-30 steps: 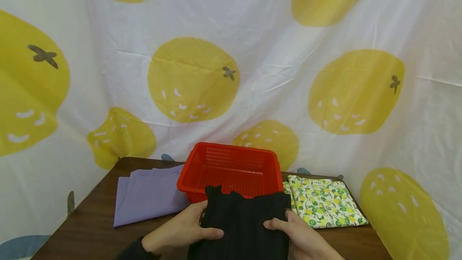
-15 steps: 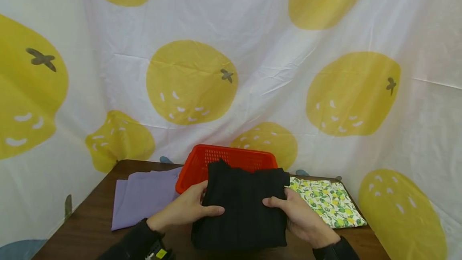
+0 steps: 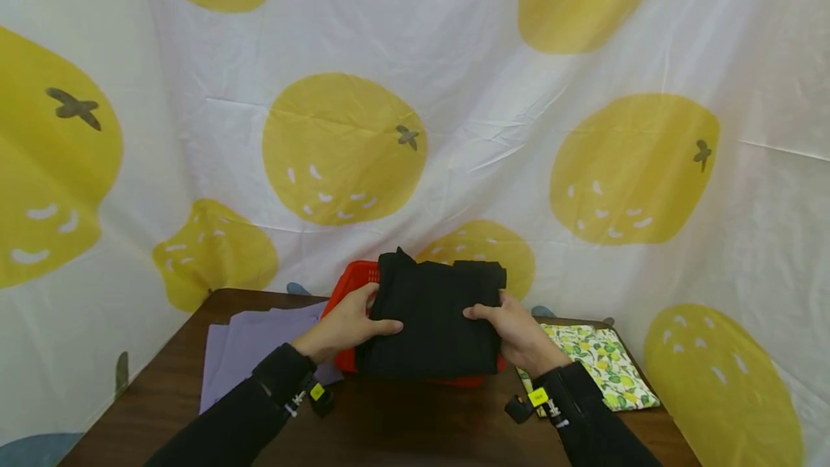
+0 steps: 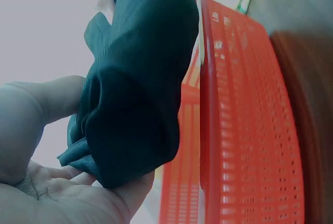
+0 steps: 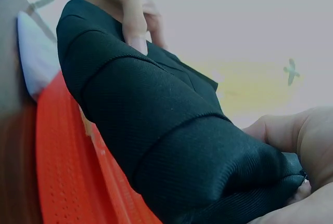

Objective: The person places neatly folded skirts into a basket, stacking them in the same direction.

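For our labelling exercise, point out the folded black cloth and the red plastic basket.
Folded black cloth point(image 3: 428, 326), head view: broad front face.
Red plastic basket point(image 4: 255, 135), left wrist view: perforated outer wall.

I see a plain black cloth point(image 3: 431, 323) and red basket point(image 3: 352, 283); lilac fabric point(image 3: 262, 348) at the cloth's nine o'clock; at three, white fabric point(image 3: 599, 359) printed yellow and green; at twelve, a white curtain point(image 3: 470, 99) with yellow lemons point(image 3: 344, 150).

Blk cloth point(image 3: 431, 319): matt, fine-ribbed. Red basket point(image 4: 250, 115): smooth plastic, semi-gloss. Tbl point(image 3: 415, 427): wood-look, dk. Backdrop point(image 3: 480, 92): fabric w/ sl. sheen.
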Demonstrator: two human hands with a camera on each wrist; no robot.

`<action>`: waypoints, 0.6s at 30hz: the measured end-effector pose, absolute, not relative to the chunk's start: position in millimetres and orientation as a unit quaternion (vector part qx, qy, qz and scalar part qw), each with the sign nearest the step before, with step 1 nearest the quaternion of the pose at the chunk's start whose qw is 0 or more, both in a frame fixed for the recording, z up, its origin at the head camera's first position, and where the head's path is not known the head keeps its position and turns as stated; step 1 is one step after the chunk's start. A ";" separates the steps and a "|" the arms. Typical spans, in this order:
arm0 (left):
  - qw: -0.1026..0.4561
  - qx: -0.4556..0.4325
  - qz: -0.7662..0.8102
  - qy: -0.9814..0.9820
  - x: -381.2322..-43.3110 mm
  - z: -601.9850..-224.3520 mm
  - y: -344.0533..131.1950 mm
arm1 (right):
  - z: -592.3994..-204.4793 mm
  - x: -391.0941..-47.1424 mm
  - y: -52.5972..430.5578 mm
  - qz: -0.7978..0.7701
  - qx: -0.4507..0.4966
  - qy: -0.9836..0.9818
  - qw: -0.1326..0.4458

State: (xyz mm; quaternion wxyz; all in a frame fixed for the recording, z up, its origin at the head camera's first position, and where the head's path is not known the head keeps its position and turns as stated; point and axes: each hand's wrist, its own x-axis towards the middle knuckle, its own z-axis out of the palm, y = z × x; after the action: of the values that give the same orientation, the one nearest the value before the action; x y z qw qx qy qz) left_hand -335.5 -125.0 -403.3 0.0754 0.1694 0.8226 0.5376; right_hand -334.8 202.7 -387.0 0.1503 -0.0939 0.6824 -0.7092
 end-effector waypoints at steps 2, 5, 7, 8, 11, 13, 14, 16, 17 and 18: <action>0.074 0.160 0.541 0.822 -344.5 -402.5 -125.2 | -386.6 -346.2 199.7 -0.713 -0.084 0.681 0.146; 0.071 0.155 0.541 0.824 -358.2 -400.8 -124.4 | -386.8 -362.7 194.7 -0.714 -0.069 0.683 0.138; 0.066 0.153 0.542 0.824 -366.3 -400.4 -123.1 | -388.0 -372.2 191.3 -0.711 -0.057 0.688 0.130; 0.064 0.153 0.541 0.825 -370.2 -400.8 -122.6 | -389.0 -376.4 189.9 -0.708 -0.054 0.693 0.128; 0.066 0.150 0.542 0.824 -379.3 -404.5 -120.1 | -393.3 -386.6 185.1 -0.701 -0.035 0.702 0.123; 0.064 0.145 0.534 0.831 -383.5 -408.2 -118.9 | -396.7 -391.2 182.1 -0.695 -0.027 0.708 0.124; 0.063 0.142 0.528 0.835 -385.0 -410.0 -118.3 | -398.6 -393.2 180.4 -0.692 -0.023 0.710 0.126; 0.063 0.136 0.518 0.842 -387.4 -413.3 -117.3 | -402.1 -396.4 177.6 -0.689 -0.012 0.713 0.131; 0.063 0.134 0.512 0.846 -388.4 -414.6 -116.9 | -403.5 -397.6 176.4 -0.686 -0.007 0.715 0.133; 0.064 0.131 0.508 0.849 -389.4 -415.9 -116.6 | -405.2 -399.0 175.3 -0.683 -0.003 0.718 0.136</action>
State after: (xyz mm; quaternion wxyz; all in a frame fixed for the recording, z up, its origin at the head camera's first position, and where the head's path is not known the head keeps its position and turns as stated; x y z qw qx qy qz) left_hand -389.4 -116.6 -415.9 0.0639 0.1312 0.8488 0.5082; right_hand -399.0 175.3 -405.2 0.1361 -0.0030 0.7177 -0.6829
